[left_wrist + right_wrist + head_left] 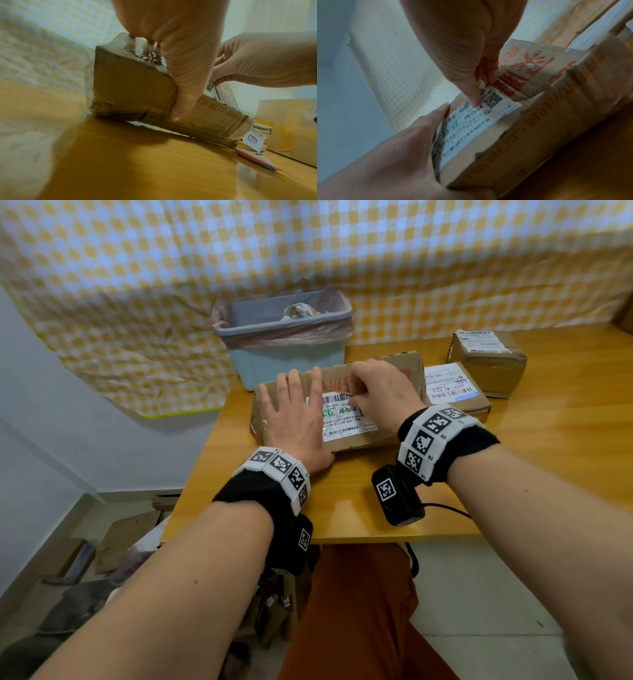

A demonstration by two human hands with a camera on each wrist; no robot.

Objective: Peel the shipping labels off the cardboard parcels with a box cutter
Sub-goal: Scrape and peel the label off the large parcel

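The left hand (297,419) lies flat on the near parcel (383,436), fingers straight and spread, thumb down its front side. The right hand (380,393) arches above, its fingers (476,94) pinching the far edge of the shipping label (344,419). The parcel sits on the table (513,474) before a blue bin (284,337), long axis running left to right. The label reads "J6-S04" and "-17"; red print marks the cardboard. A pink box cutter (257,159) lies on the table to the parcel's right.

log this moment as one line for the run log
left hand: flat on parcel, steadying | right hand: pinching label top edge | box cutter: on table, unused
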